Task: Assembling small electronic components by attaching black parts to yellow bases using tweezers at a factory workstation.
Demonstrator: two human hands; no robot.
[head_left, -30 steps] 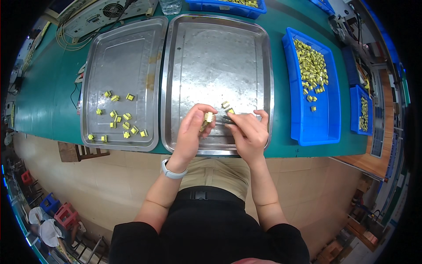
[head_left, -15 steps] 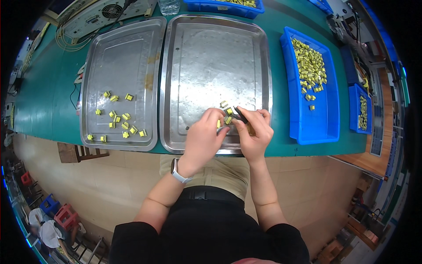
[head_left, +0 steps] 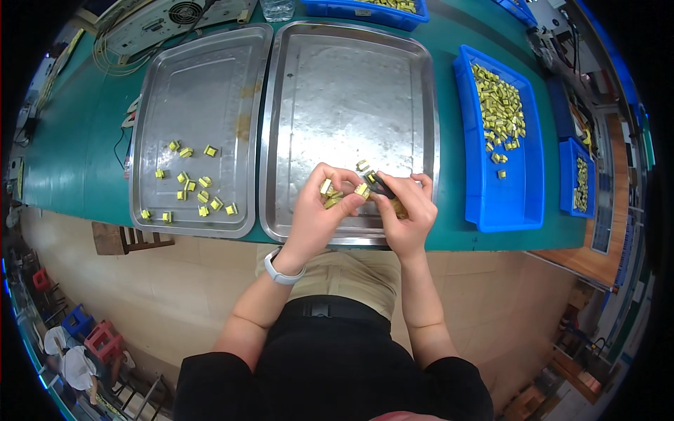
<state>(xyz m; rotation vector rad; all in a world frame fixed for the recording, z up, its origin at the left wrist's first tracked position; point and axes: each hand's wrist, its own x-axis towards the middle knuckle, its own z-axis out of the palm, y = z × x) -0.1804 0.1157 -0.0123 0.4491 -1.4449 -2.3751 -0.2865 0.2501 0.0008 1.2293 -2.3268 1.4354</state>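
Over the near part of the wide metal tray [head_left: 344,91], my left hand [head_left: 312,214] is closed, pinching a small yellow block-like component [head_left: 361,190] between thumb and forefinger. More yellow components [head_left: 327,187] are tucked in its curled fingers. My right hand [head_left: 407,217] is closed around a slim black tool [head_left: 382,185], whose exact kind I cannot make out. The tool's tip is close to the pinched component. Just beyond the fingertips, another yellow component [head_left: 362,165] lies on the tray. Parts beneath the right fingers are partly hidden.
At the left, a second metal tray [head_left: 210,91] holds scattered yellow components. A blue bin [head_left: 502,200] with a heap of them stands at the right, beside a smaller blue bin [head_left: 567,200]. Another blue bin [head_left: 330,10] and an instrument with cables [head_left: 151,28] stand at the back.
My left hand has turned and its fingers have lifted, showing the yellow components held inside. A yellow component is now visible between its thumb and forefinger. My right hand has barely moved.
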